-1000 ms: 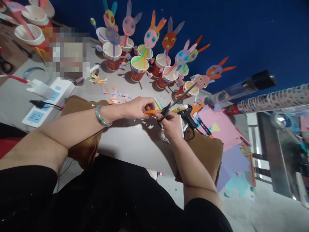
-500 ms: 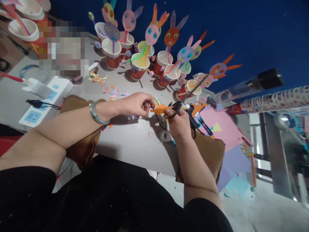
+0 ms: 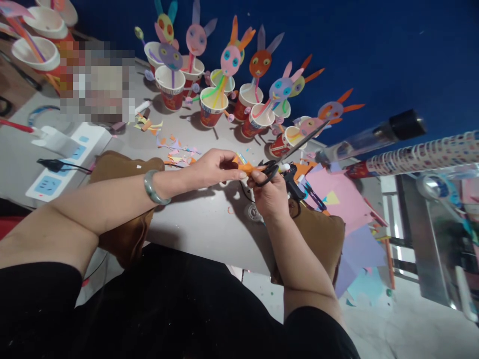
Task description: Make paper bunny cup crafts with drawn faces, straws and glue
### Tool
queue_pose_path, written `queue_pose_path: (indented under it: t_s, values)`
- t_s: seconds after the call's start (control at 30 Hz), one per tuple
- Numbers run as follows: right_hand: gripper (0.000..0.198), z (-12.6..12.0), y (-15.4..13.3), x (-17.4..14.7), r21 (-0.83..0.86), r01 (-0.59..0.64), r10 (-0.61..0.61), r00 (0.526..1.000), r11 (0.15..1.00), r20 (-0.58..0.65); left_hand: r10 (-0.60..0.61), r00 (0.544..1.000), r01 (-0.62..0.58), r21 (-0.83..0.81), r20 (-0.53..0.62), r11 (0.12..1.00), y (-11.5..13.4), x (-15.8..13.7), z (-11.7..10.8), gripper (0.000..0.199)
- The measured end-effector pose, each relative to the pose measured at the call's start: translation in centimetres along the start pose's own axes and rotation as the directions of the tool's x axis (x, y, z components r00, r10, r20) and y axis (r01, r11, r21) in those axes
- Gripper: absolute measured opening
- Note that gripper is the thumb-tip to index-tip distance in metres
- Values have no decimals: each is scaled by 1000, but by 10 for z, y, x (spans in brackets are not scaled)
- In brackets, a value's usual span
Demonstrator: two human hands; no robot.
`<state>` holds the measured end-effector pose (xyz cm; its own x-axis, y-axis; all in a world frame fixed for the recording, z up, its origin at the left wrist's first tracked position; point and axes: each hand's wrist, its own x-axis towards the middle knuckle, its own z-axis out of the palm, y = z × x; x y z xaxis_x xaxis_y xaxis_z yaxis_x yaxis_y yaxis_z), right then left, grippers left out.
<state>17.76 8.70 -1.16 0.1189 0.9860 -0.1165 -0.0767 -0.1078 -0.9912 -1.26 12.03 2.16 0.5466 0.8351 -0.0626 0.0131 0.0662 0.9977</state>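
Orange paper (image 3: 244, 166) is pinched between the thumb and fingers of my left hand (image 3: 220, 167), which has a jade-coloured bangle (image 3: 155, 188) at its wrist. My right hand (image 3: 271, 193) grips a pair of scissors (image 3: 297, 147) by the black handles, the blades pointing up and away to the right. The thumb and fingertip of that hand also touch the right end of the orange paper. Both hands are close together above the grey table (image 3: 209, 219). A roll of tape (image 3: 255, 212) lies beneath my right wrist, partly covered.
Paper cups (image 3: 214, 119) with rabbit-faced figures stand along the back. Brown cushions (image 3: 318, 239) lie under both forearms. Right of my hand are a black glue gun (image 3: 294, 184) and pink paper (image 3: 344, 192). A white power strip (image 3: 62, 169) sits left; paper scraps (image 3: 177, 147) lie mid-table.
My left hand has come closer to my right, its fingers now extended along the orange paper. The right thumb and fingers now meet the paper's end. The camera view has shifted slightly.
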Motion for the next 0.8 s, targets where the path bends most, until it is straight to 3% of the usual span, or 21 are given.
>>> queue_pose_path:
  t_s: [0.2,0.37,0.57,0.8]
  values:
    - [40,-3,3,-5,-125,85,-77,995,988,65,-24,998,18,-95,-55,995,1,-3,3,19]
    - [43,-3,-8,-10,-164,158,-142,984,974,106,-20,983,-5,-137,-185,991,7,0,-5,10]
    - [51,-4,-19,-12,-283,157,-80,961,946,264,19,930,-93,-184,-366,979,13,9,-17,10]
    - [54,-5,-21,-14,-464,153,31,931,873,364,7,915,-114,-243,-403,963,13,10,-18,13]
